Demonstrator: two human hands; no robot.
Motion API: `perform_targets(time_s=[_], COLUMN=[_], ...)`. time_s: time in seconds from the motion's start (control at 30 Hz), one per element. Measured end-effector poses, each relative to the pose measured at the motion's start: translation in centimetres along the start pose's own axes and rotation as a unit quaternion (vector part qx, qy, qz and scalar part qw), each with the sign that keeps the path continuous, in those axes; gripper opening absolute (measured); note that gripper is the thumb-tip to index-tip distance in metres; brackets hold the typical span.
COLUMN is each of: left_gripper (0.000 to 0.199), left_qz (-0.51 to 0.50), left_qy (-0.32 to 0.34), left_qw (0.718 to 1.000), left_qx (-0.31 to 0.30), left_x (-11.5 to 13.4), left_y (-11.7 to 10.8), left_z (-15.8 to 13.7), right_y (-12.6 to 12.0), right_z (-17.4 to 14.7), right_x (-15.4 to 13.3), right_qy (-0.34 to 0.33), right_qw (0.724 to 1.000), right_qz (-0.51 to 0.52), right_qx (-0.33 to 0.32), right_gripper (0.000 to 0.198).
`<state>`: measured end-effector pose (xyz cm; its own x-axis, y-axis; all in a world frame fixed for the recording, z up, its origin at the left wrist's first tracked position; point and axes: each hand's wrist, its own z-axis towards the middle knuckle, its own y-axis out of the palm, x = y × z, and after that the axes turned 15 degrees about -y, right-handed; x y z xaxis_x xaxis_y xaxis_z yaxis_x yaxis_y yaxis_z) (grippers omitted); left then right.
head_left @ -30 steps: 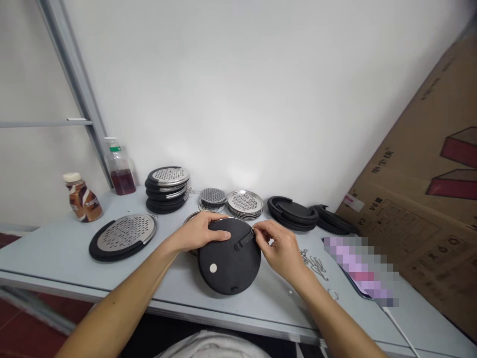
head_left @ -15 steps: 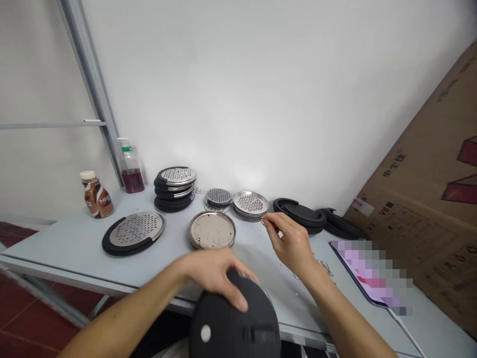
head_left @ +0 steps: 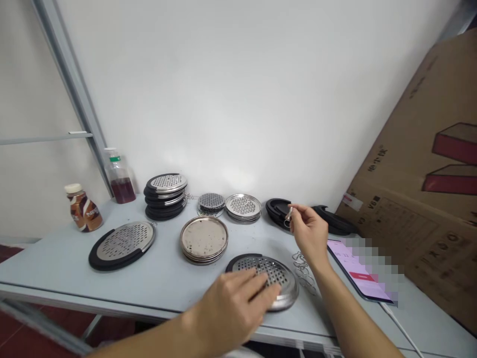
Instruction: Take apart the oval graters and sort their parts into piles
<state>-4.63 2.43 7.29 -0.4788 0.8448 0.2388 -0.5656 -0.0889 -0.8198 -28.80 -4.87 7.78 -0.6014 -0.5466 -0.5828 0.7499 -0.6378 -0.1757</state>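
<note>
A pale grey table (head_left: 156,291) carries a stack of shallow, round, dull-silver metal plates (head_left: 204,236). Right of this stack, the left hand (head_left: 235,304) spreads loosely over a black-rimmed perforated silver disc (head_left: 278,272); farther right, the right hand (head_left: 310,232) pinches a small silver metal clip (head_left: 288,217).

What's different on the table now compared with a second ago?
The round disc, held up with its black side showing, has been turned over and moved right; its holed metal face now points up, the left hand over it. The right hand has moved away rightward, pinching a small metal piece. The brown bottle and tall stack stayed.
</note>
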Motion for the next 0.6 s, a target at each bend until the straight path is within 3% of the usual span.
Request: perform_targets(time_s=[0.07, 0.17, 0.3, 0.4, 0.5, 0.53, 0.6], left_gripper=[0.044, 0.042, 0.066, 0.052, 0.028, 0.03, 0.045], left_qz=[0.065, 0.098, 0.055, -0.044, -0.128, -0.157, -0.259], left_qy=[0.031, 0.003, -0.064, -0.098, -0.213, -0.256, -0.295], left_qw=[0.997, 0.995, 0.996, 0.994, 0.968, 0.953, 0.919], left_qx=[0.026, 0.02, 0.011, 0.018, 0.04, 0.033, -0.037], left_x=[-0.2, -1.0, -1.6, -2.7, -5.0, -5.8, -7.1], left_y=[1.7, 2.5, 1.5, -0.1, -1.7, -2.0, -2.1], left_z=[-1.9, -3.4, -3.5, -1.8, 1.9, 3.2, 5.4], right_y=[0.8, 2.2, 3.6, 3.9, 3.7, 3.7, 3.6], right_z=[-0.4, -1.4, -2.4, -2.4, -2.1, -2.1, -2.1], right_x=[-0.3, -0.9, -1.3, -1.6, -2.1, -2.3, -2.8], right_qy=[0.024, 0.038, 0.078, 0.149, 0.174, 0.172, 0.166], right_qw=[0.999, 0.995, 0.98, 0.957, 0.935, 0.928, 0.917], right_qz=[0.008, 0.018, 0.07, 0.148, 0.225, 0.25, 0.292], right_qx=[-0.019, -0.089, -0.171, -0.199, -0.214, -0.215, -0.217], right_gripper=[0.034, 0.029, 0.026, 0.026, 0.029, 0.03, 0.029])
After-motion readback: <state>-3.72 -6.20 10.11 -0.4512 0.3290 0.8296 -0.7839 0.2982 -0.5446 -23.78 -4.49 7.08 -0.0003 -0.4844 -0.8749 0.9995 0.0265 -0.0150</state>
